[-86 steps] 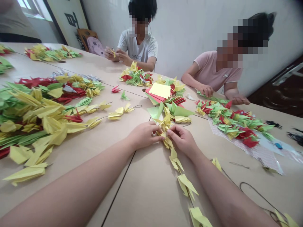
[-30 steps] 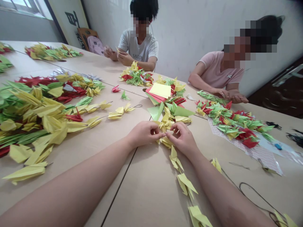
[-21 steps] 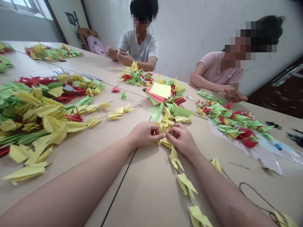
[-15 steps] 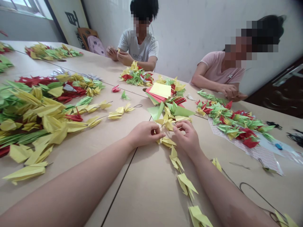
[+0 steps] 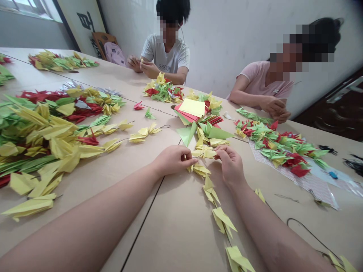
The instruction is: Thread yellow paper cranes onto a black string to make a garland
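Observation:
My left hand [image 5: 176, 161] is closed in a pinch on a thin dark string, whose tip is hidden by the fingers. A folded yellow paper crane [image 5: 205, 152] lies between my hands, on the string. My right hand [image 5: 231, 163] pinches the right end of this crane. Just below, a string of yellow paper cranes [image 5: 210, 190] runs down the table towards me, spaced apart on the dark cord. More folded yellow paper [image 5: 219, 142] lies right beyond my fingers.
A big heap of yellow, green and red cranes [image 5: 61, 130] covers the left. Square paper sheets [image 5: 193, 108] are stacked ahead. Red and green crane strings [image 5: 279, 145] lie at right, near loose black cord [image 5: 306, 230]. Two people [image 5: 167, 56] sit across the table, hands busy.
My right hand has shifted a little to the right, drawing the yellow crane's end out with it. My left hand has stayed in place.

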Motion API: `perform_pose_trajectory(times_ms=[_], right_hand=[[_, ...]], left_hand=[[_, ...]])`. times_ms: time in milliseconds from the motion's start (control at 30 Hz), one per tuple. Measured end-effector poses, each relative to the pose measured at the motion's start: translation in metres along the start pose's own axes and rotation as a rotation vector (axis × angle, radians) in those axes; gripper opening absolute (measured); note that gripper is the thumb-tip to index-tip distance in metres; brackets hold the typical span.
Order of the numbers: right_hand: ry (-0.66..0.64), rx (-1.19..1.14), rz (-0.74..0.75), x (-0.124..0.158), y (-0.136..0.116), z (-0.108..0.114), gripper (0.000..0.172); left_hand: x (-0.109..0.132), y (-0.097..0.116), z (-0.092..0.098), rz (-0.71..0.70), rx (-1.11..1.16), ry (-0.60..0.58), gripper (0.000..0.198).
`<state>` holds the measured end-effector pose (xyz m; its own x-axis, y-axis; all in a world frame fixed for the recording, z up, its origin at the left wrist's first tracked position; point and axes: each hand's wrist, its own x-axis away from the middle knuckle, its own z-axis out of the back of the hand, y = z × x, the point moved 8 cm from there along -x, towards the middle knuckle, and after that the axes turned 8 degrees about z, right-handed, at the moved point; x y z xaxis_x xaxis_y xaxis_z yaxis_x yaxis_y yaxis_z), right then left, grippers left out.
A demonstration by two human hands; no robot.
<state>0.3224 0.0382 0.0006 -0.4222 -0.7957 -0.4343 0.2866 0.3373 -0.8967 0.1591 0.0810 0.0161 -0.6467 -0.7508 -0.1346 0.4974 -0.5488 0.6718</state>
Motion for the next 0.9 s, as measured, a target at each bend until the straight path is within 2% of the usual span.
perform_pose_trajectory(times_ms=[200,300,467,900], right_hand=[[-0.003,0.145,0.118,0.001,-0.016,0.000,0.016],[-0.045,0.189,0.103,0.001,-0.017,-0.004,0.017],[-0.075,0.235,0.058,0.002,-0.013,-0.006,0.015],[-0.034,0.151,0.150,0.001,-0.020,-0.004,0.015]], left_hand=[[0.000,0.000,0.002,-0.007,0.023,0.031,0.026],[-0.001,-0.005,0.003,0.034,0.014,0.057,0.025],[-0.002,-0.009,-0.003,0.071,-0.021,-0.009,0.024],[-0.002,-0.009,-0.002,0.085,-0.028,-0.010,0.024]])
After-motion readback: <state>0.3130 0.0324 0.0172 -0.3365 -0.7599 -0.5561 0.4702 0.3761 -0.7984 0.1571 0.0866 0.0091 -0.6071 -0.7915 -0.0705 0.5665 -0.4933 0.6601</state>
